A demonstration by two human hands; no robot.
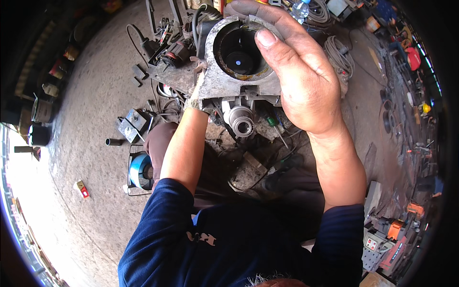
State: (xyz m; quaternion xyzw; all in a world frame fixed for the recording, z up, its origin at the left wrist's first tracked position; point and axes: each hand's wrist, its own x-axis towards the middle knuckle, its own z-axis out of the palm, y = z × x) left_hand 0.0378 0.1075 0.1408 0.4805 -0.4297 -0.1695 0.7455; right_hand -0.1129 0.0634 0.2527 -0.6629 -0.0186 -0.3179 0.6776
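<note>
Nearest, at the upper centre of the frame, a heavy metal housing (222, 88) is raised above the person's lap. It is dull grey, scuffed and blocky, with a flat face around a wide round bore. The bore is dark inside, its rim smeared with yellowish-brown grime along the lower edge; deep within sits a black disc with a small pale bluish spot. The lower edge of the face has a notch near its middle.

The right hand (306, 86) is curved round the housing's right side, thumb laid over the bore's rim and fingers stretched along the upper right, partly closed on the metal. The left hand (196, 93) is at the left side, mostly hidden behind the housing, so how far it is closed cannot be told.

Just below the face shows a silvery cylindrical spout (241, 123) with a ringed opening; whether it is joined to the housing is unclear.

Farther down, on the littered floor (100, 110), lie a green-handled screwdriver (272, 121) right of the spout, a metal block (132, 125) and a short dark tube (114, 142) at centre left, and a coiled cable (339, 57) at upper right.
</note>
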